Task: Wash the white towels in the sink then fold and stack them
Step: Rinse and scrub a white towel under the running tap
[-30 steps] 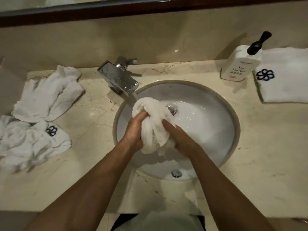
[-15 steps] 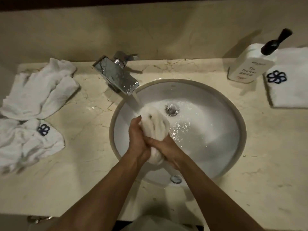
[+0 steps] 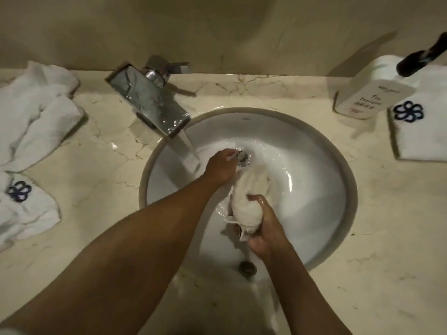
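Nearest in the sink (image 3: 343, 189), the right hand (image 3: 264, 228) grips a wet rolled towel (image 3: 249, 204). Beyond it the left hand (image 3: 221, 165), fingers curled, reaches the drain (image 3: 242, 155); whether it holds anything is unclear. Behind the sink to the right stands a bottle (image 3: 372, 95) reading "Tea Tonique".

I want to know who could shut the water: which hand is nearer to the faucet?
Left. The left hand is at the drain, just beside the water stream below the faucet. The right hand grips the wet towel lower in the sink, farther from it.
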Demonstrator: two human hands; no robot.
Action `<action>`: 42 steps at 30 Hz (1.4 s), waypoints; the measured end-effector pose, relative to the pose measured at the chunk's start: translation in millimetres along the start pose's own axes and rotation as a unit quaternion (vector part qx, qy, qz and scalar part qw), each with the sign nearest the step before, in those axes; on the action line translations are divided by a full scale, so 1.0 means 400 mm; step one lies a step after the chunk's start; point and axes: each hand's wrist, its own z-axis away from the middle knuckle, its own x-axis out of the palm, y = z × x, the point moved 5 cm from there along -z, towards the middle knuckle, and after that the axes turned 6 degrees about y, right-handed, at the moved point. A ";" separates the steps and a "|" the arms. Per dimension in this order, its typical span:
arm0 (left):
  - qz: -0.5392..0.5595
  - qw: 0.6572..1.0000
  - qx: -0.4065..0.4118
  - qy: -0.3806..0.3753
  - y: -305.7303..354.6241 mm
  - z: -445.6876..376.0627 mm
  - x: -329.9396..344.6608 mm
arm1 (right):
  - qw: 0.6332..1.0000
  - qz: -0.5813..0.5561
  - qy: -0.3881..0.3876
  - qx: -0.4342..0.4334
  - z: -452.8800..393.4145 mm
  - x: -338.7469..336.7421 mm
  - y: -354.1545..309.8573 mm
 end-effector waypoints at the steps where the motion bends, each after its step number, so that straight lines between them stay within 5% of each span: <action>1: -0.040 0.999 0.032 -0.015 0.011 -0.019 0.019 | 1.000 0.007 0.000 0.002 0.005 -0.004 -0.003; 17: -0.076 0.993 0.081 -0.039 0.009 -0.064 0.067 | 0.997 0.068 0.013 0.034 -0.017 -0.010 -0.036; 21: 0.099 0.995 -0.027 0.010 -0.034 -0.018 0.028 | 0.998 0.035 -0.019 0.041 0.000 -0.004 -0.034; 23: 0.262 0.954 -0.126 -0.077 -0.055 0.048 0.034 | 0.997 0.008 -0.058 0.047 0.023 0.007 -0.028; 26: 0.458 0.838 -0.179 -0.237 -0.062 0.171 0.043 | 0.993 -0.035 -0.086 0.070 0.066 0.029 0.006; 29: 0.621 0.706 -0.158 -0.301 -0.033 0.246 0.016 | 0.993 -0.072 -0.077 0.049 0.098 0.054 0.053; 31: 0.657 0.684 -0.108 -0.300 0.007 0.272 -0.015 | 0.988 -0.055 -0.129 0.067 0.107 0.076 0.082; 34: 0.625 0.741 -0.103 -0.223 -0.016 0.252 -0.068 | 0.973 -0.022 -0.210 0.091 0.123 0.103 0.097; 38: 0.530 0.830 -0.149 -0.088 -0.074 0.184 -0.110 | 0.975 0.171 -0.131 0.049 0.138 0.091 0.073; 42: 0.447 0.886 -0.099 -0.072 -0.060 0.186 -0.129 | 0.892 0.427 -0.149 -0.034 0.113 0.108 0.054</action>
